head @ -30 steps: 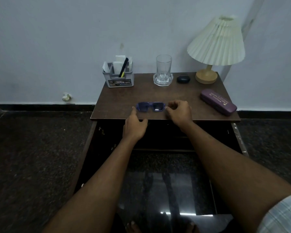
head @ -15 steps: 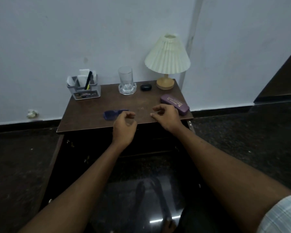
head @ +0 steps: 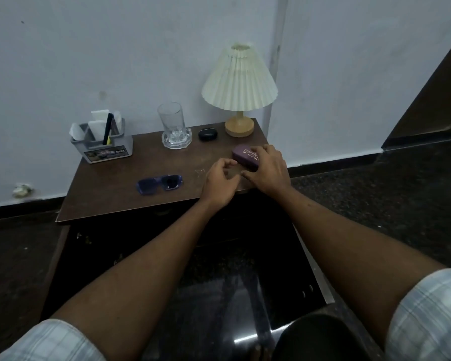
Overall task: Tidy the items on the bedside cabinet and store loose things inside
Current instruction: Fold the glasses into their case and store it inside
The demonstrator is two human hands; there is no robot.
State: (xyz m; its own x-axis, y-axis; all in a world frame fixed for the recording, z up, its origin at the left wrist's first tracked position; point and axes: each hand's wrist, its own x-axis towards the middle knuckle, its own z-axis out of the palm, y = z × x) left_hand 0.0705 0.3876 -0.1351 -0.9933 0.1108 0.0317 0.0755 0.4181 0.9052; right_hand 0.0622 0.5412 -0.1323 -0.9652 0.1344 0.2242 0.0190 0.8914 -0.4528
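Blue sunglasses [head: 158, 184] lie folded on the brown cabinet top [head: 115, 188], left of both hands. A purple glasses case [head: 245, 155] sits near the top's right edge. My right hand [head: 267, 169] rests over the case's right half, fingers wrapped on it. My left hand [head: 220, 182] hovers just left of the case with fingers curled and nothing in it. The cabinet's open drawer [head: 313, 272] extends below the top toward me, dark inside.
At the back stand a grey organiser with pens and papers [head: 102, 142], a clear glass on a coaster [head: 173, 126], a black earbud case [head: 208, 134] and a pleated lamp [head: 239, 87]. A white wall is behind; dark floor lies on both sides.
Both hands left the sunglasses on the top and moved right. My right hand has come down on the purple case. The view has swung to the right.
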